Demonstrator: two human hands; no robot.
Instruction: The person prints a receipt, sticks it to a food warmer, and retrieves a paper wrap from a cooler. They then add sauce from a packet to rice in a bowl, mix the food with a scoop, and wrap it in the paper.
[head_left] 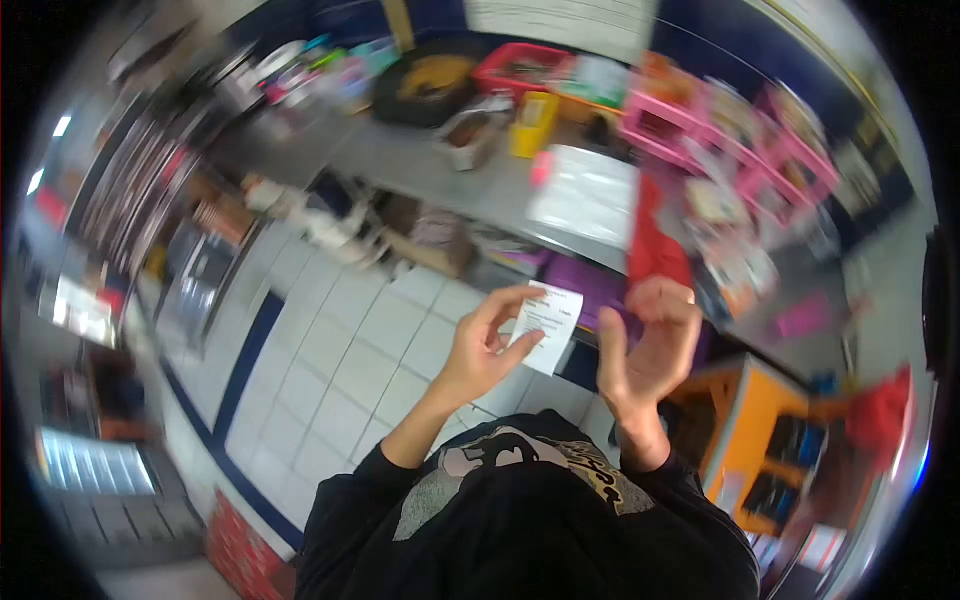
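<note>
A small white printed receipt (553, 322) is pinched between the thumb and fingers of my left hand (490, 345), in front of my chest. Its print is too small to read. My right hand (652, 345) is raised just to the right of the paper and does not touch it; its thumb stands apart from the curled fingers, and I see nothing in it. Beyond the right hand, a red cloth or bag (658, 240) hangs over the counter edge. A purple container (590, 285) sits below the counter, partly hidden behind the receipt and hands.
A metal counter (400, 160) runs across the far side. On it are white plastic sheets (585, 195), a yellow holder (534, 125), a red basket (520, 66) and pink baskets (665, 118). An orange cabinet (735, 430) stands at right, a rack (140, 190) at left.
</note>
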